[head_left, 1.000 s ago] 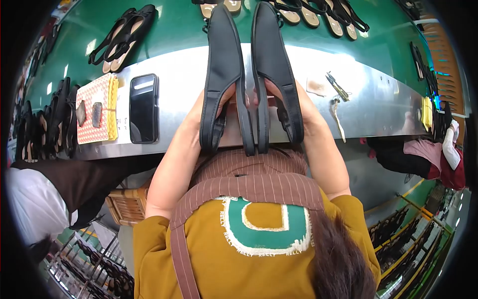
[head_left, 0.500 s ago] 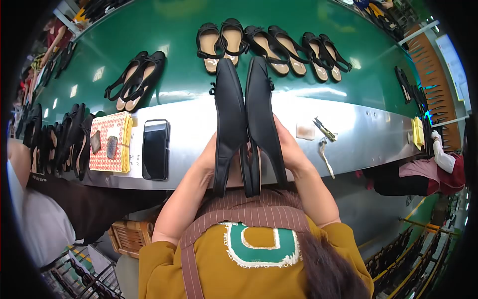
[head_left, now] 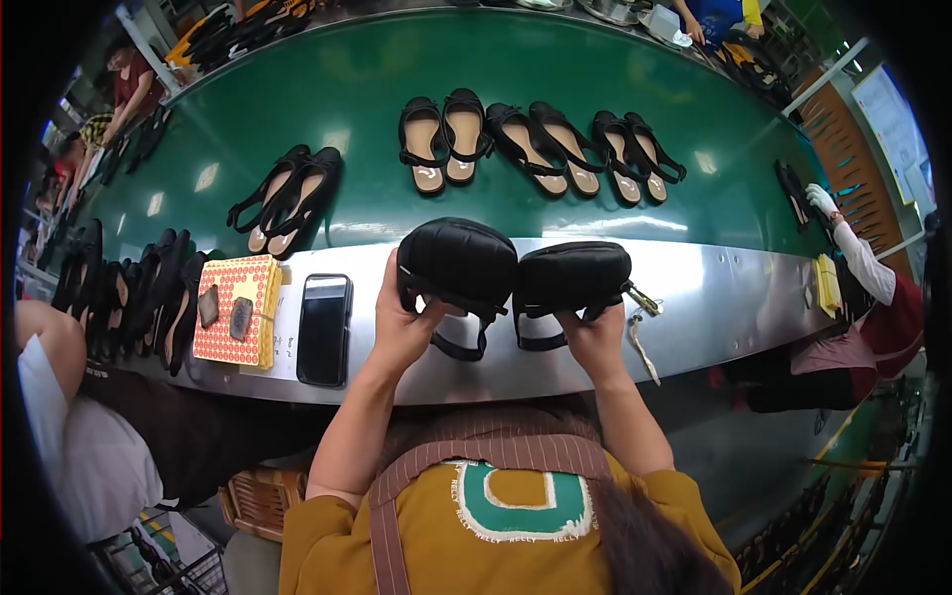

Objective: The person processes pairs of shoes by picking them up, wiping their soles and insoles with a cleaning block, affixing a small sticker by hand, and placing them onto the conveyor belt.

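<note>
My left hand (head_left: pixel 400 322) grips a black slingback shoe (head_left: pixel 456 260) by its side, thumb underneath. Beside it, another black slingback shoe (head_left: pixel 575 273) is held in my right hand (head_left: pixel 599 342). Both shoes are raised above the metal edge strip, tilted with their rounded toe ends toward me and their straps hanging below. Their inner ends touch or nearly touch. Behind my right hand lie thread snips (head_left: pixel 645 300), partly covered by the right shoe, and a pale cord (head_left: pixel 645 347).
Several pairs of black slingbacks (head_left: pixel 551 149) stand on the green belt (head_left: pixel 397 59); another pair (head_left: pixel 288 198) sits left. A phone (head_left: pixel 324 330) and a card stack (head_left: pixel 236 312) with two dark pieces lie on the metal strip (head_left: pixel 684 288). At right, a gloved co-worker's hand (head_left: pixel 822 200) reaches toward shoes.
Both shoes have turned from soles-apart upright to toe ends facing me, and my hands have come into view on their outer sides. The co-worker's gloved hand at right has moved up to the belt.
</note>
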A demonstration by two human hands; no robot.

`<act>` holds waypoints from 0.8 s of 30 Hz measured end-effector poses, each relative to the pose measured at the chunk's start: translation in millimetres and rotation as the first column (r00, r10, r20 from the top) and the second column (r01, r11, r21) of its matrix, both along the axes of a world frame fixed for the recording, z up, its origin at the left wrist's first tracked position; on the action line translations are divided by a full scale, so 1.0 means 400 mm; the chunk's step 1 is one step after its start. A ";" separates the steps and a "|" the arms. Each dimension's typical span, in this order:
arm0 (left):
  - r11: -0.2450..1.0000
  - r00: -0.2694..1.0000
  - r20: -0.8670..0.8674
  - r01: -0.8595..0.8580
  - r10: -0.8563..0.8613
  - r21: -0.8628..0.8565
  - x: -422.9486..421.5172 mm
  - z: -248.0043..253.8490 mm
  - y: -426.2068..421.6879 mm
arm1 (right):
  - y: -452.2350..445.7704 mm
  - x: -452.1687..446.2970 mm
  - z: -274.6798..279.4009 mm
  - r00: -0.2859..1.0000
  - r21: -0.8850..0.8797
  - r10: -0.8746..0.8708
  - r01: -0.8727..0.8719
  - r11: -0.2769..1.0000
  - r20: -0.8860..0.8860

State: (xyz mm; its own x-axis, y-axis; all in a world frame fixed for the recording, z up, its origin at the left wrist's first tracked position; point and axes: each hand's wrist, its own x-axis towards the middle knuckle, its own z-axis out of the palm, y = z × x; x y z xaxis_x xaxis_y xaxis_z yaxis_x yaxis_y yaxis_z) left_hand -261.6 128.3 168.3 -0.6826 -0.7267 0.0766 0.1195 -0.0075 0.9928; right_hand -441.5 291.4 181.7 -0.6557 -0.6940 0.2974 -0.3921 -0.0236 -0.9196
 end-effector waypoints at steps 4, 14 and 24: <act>0.916 0.980 -0.038 -0.194 0.193 -0.352 -0.007 -0.004 0.017 | -0.007 0.009 -0.030 0.970 -0.118 -0.143 0.121 0.986 -0.195; 0.721 0.884 -0.164 -0.455 0.438 -0.522 -0.017 -0.042 0.070 | -0.032 0.068 0.006 0.935 -0.232 -0.233 0.172 0.958 -0.269; 0.962 0.972 -0.085 -0.229 0.218 -0.149 0.024 0.023 0.113 | 0.025 0.005 -0.002 0.988 0.159 0.149 -0.153 0.975 0.036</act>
State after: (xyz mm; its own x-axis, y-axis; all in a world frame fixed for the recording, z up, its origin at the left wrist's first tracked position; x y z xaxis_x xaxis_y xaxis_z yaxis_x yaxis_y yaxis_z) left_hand -251.9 173.7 177.7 -0.4937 -0.8353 0.2417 0.1671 0.1816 0.9691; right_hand -439.3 301.6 181.1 -0.5451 -0.8231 0.1593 -0.3735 0.0683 -0.9251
